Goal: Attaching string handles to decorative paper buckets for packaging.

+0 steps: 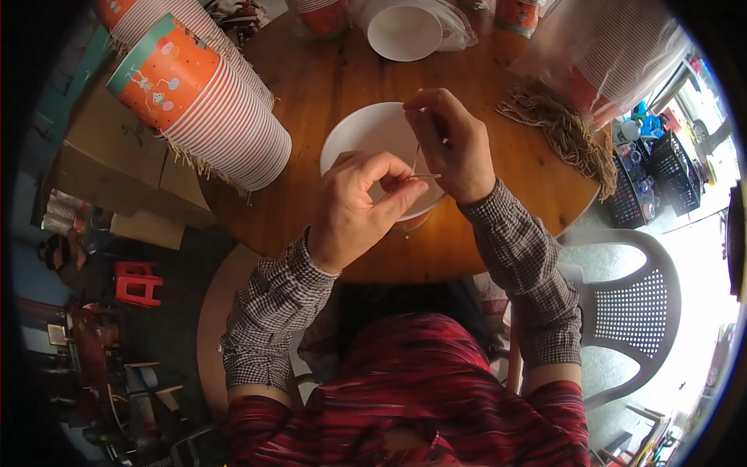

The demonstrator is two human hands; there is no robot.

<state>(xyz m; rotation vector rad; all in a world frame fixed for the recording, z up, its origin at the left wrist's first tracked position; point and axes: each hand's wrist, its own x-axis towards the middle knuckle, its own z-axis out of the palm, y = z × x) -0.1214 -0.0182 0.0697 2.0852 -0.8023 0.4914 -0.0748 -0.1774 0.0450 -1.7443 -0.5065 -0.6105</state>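
- Round wooden counter (pixel 311 78): white-lined paper tub (pixel 346 136) by the near edge, thin strand (pixel 415 161) above it.
- Left hand's (pixel 358 206) grip pinches the strand; right hand's (pixel 455 144) fingers curl, hold unclear.
- Left edge: stacked orange cups (pixel 233 140); right edge: twine bundle (pixel 572 140).
- Beyond: grey chair (pixel 669 272), red stool (pixel 138 282).

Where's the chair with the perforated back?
Head view, right side: the chair stands beside the right checked sleeve, near the edge of the wooden table.

Passable over bare table (pixel 307 101) between the orange cup stack (pixel 226 124) and the white-lined cup (pixel 377 128). Blocked at right by string bundle (pixel 568 144) and bagged cups (pixel 622 62), toward the far edge by a white container (pixel 405 33).
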